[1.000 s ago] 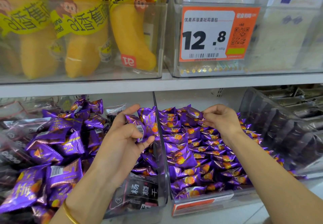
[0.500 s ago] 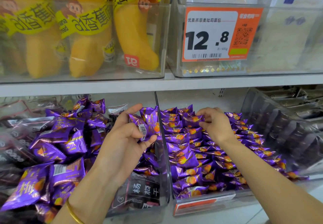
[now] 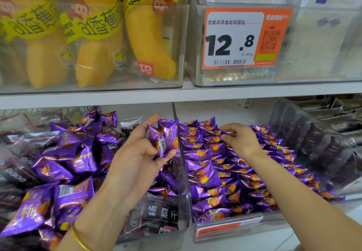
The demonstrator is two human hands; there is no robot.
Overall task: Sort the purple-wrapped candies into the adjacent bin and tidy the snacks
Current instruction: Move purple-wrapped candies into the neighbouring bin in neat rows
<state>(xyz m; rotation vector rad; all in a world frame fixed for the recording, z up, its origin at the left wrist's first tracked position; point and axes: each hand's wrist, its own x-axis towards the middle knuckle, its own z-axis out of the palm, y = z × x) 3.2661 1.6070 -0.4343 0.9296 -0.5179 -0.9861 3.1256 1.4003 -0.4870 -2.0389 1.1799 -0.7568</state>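
My left hand [image 3: 137, 156] holds a small bunch of purple-wrapped candies [image 3: 166, 137] just left of the clear divider [image 3: 181, 164]. A loose pile of the same purple candies [image 3: 64, 162] fills the left bin, mixed with dark packets. The right bin [image 3: 225, 229] holds purple candies [image 3: 225, 174] laid in neat rows. My right hand [image 3: 241, 139] reaches over the back rows there, thumb and fingers pinching a purple candy [image 3: 228, 132].
Dark plum packets [image 3: 156, 213] lie at the front of the left bin. A tilted clear bin of dark snacks [image 3: 317, 145] stands to the right. The upper shelf [image 3: 176, 94] carries banana-shaped cakes [image 3: 148, 41] and a bread bin with a 12.8 price tag [image 3: 241, 39].
My right hand has shifted left along the back rows of the right bin. My left hand stays put with its candies.
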